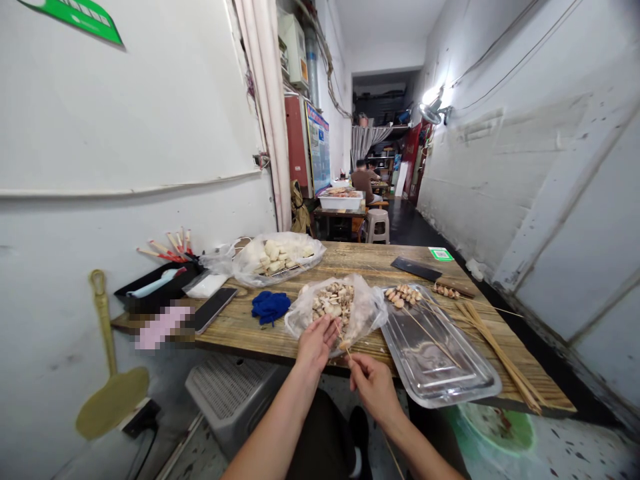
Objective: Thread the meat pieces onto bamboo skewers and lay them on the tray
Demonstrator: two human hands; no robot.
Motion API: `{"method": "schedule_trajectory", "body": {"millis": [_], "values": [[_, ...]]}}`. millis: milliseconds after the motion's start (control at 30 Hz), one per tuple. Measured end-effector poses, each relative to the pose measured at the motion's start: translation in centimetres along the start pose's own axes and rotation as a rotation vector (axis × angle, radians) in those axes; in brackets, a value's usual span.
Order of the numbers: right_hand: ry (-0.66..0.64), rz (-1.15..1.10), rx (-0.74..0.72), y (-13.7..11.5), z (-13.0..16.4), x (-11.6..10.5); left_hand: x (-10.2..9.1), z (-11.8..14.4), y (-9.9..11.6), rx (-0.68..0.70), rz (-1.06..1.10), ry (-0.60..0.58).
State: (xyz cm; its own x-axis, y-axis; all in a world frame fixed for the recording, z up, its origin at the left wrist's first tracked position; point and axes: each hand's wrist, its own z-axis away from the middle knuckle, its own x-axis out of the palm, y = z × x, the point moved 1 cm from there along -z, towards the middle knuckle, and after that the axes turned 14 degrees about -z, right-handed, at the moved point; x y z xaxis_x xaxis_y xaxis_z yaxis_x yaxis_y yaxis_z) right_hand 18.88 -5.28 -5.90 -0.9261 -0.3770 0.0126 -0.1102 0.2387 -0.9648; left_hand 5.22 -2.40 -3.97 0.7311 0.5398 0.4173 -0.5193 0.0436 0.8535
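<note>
My right hand (373,383) is closed around a thin bamboo skewer (393,457), which slants up from below the table edge. A small pale piece, apparently a garlic clove (345,345), is near the skewer's upper end, between my hands. My left hand (316,343) is at the near edge of a clear plastic bag (367,310), palm turned up and fingers stretched out. Loose garlic cloves (333,297) fill the open bag. To the right, a clear plastic tray (425,380) holds skewered cloves (403,295) at its far end.
Bare bamboo skewers (505,360) lie right of the tray, below a dark flat object (416,268). A blue cloth (271,307), a phone (215,310), a bag of pale chunks (280,257) and a black box (155,287) are leftward. A person (363,181) sits far back.
</note>
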Motion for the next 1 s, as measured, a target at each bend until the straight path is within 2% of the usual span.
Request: {"method": "schedule_trajectory", "body": {"millis": [567, 1000], "values": [[0.006, 0.020, 0.013, 0.0, 0.1, 0.2, 0.3, 0.8, 0.1, -0.044, -0.047, 0.013], [0.006, 0.055, -0.003, -0.2, 0.3, 0.2, 0.6, 1.4, 0.1, 0.029, -0.054, 0.037]]}}
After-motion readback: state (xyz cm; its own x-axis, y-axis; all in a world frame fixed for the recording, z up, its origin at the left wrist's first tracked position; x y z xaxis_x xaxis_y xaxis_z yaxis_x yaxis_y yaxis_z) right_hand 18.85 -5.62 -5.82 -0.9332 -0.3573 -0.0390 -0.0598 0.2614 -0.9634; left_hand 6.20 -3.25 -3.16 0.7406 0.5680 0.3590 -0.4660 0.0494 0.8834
